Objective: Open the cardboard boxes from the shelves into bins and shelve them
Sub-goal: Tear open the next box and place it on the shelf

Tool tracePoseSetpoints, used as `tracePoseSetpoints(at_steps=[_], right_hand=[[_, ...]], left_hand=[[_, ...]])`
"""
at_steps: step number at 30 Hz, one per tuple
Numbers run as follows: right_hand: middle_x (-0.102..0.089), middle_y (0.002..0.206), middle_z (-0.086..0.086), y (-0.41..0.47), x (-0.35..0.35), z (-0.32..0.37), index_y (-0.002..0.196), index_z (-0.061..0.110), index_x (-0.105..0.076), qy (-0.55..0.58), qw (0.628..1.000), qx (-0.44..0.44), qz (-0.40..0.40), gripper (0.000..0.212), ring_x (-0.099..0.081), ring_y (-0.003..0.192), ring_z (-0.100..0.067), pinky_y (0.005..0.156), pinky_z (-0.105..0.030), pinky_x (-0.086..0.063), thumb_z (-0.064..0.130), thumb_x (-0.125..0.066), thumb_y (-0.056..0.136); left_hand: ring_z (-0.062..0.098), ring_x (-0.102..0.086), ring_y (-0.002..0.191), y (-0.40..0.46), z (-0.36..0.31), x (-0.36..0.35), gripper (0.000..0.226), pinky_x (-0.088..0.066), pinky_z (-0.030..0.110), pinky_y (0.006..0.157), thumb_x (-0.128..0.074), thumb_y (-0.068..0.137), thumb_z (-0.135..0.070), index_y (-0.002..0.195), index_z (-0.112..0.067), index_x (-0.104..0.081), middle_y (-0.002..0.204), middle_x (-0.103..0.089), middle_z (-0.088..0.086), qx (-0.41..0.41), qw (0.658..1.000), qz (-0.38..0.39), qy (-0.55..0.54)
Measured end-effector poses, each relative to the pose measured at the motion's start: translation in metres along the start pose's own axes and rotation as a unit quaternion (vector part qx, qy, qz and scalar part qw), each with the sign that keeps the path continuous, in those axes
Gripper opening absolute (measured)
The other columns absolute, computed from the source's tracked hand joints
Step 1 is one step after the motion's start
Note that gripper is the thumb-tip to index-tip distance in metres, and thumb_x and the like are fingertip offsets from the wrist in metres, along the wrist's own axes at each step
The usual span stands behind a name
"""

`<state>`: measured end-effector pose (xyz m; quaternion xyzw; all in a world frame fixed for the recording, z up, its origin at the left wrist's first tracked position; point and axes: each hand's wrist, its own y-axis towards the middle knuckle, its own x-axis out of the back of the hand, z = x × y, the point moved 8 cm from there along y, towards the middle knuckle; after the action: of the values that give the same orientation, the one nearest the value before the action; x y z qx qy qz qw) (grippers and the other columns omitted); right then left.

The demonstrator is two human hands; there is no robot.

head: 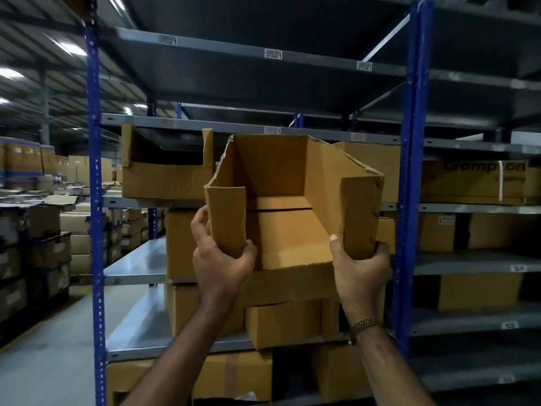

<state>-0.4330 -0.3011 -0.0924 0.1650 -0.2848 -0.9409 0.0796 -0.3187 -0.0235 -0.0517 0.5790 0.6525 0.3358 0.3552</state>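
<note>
You stand in a dim warehouse, facing a rack with blue posts and grey shelves that carry brown boxes; more cartons are stacked at the left. You hold the bin in the air before the rack: a brown cardboard box with torn edges and an open front. Your left hand grips its left front flap, and your right hand grips the right front corner.
</note>
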Motion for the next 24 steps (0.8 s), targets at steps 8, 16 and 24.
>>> tracePoseSetpoints(at_steps=[8,16,24], right_hand=[[-0.063,0.127,-0.006,0.030,-0.027,0.016,0.134,0.015,-0.047,-0.055,0.993,0.101,0.015,0.093,-0.066,0.108,-0.023,0.075,-0.030,-0.057,0.083,-0.068,0.075],[-0.033,0.153,-0.009,0.078,-0.055,0.054,0.156,0.018,-0.011,-0.057,0.961,0.248,0.111,0.093,-0.059,0.122,-0.026,0.083,-0.039,-0.063,0.071,-0.057,0.095],[-0.012,0.169,-0.007,0.108,-0.061,0.024,0.167,0.019,0.000,-0.098,0.932,0.286,0.200,0.107,-0.037,0.143,-0.018,0.097,-0.031,-0.048,0.071,-0.055,0.092]], left_hand=[[0.011,-0.070,0.107,0.042,0.000,-0.015,0.089,-0.062,0.028,0.081,-0.070,0.097,-0.041,0.156,-0.031,-0.005,0.140,-0.057,0.000,-0.010,0.998,0.035,-0.060],[0.014,-0.055,0.092,0.089,-0.015,-0.028,0.028,-0.050,0.031,0.074,-0.036,0.101,-0.034,0.127,-0.027,-0.027,0.110,-0.048,0.002,0.027,0.990,0.019,-0.137],[0.017,-0.067,0.113,0.097,0.004,-0.060,0.027,-0.061,0.036,0.087,-0.054,0.108,-0.031,0.134,-0.031,-0.049,0.131,-0.062,0.003,0.058,0.989,-0.024,-0.136]])
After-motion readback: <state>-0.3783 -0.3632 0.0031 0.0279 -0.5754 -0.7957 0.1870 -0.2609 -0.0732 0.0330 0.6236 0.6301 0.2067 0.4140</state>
